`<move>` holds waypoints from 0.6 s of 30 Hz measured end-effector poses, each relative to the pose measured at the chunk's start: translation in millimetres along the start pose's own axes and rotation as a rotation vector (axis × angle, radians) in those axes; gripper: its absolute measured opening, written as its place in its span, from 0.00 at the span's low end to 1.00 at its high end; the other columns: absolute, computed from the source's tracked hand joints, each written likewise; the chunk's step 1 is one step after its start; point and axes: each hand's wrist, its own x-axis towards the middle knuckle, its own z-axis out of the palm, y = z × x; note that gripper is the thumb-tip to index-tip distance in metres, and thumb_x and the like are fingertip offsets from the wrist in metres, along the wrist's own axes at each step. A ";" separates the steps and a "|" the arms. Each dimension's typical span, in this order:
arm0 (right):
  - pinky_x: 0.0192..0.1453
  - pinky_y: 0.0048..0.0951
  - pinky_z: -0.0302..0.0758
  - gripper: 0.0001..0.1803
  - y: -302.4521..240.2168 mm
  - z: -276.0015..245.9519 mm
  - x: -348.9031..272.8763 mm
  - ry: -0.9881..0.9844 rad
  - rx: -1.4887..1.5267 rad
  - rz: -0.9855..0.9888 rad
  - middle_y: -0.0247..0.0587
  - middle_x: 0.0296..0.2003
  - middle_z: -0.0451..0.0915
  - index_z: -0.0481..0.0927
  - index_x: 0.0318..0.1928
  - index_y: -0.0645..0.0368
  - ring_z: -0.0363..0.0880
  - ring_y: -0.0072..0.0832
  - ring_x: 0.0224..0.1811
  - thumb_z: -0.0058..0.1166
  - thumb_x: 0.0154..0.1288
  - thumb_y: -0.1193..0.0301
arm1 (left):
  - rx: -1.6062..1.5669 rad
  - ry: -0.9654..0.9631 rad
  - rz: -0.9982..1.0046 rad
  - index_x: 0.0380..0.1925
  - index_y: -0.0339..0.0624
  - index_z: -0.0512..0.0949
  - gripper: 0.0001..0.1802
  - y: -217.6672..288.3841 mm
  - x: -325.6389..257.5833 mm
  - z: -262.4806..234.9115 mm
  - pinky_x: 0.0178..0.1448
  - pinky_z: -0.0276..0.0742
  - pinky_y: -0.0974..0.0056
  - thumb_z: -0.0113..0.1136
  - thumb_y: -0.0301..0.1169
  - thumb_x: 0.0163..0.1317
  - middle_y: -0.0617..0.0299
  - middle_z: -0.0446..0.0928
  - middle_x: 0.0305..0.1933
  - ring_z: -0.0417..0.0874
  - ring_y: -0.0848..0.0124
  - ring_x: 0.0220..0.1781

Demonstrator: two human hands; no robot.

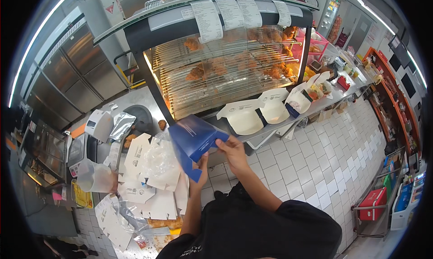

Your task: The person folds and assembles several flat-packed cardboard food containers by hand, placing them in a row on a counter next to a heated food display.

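Note:
Both my hands hold a blue cardboard food box, partly folded, in front of the heated display. My left hand grips its lower side, with a flap hanging down beside it. On the right end, my right hand pinches the card between thumb and fingers. Three open food boxes stand in a row along the counter to the right: the nearest box, a middle box and a farther box with something inside. To the left lie flat white box blanks under a clear plastic bag.
A glass heated cabinet with fried chicken on wire racks stands ahead, paper slips hanging from its top. A clear plastic jug and a white printer-like device are at left. An orange shelf unit runs along the right.

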 end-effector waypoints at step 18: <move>0.43 0.29 0.85 0.13 13.1 2.9 22.3 0.056 -0.010 -0.092 0.35 0.41 0.85 0.78 0.51 0.61 0.84 0.20 0.39 0.58 0.70 0.69 | -0.372 -0.343 -0.258 0.48 0.36 0.80 0.17 15.5 -74.0 -9.5 0.50 0.77 0.64 0.63 0.37 0.67 0.59 0.81 0.49 0.82 0.67 0.48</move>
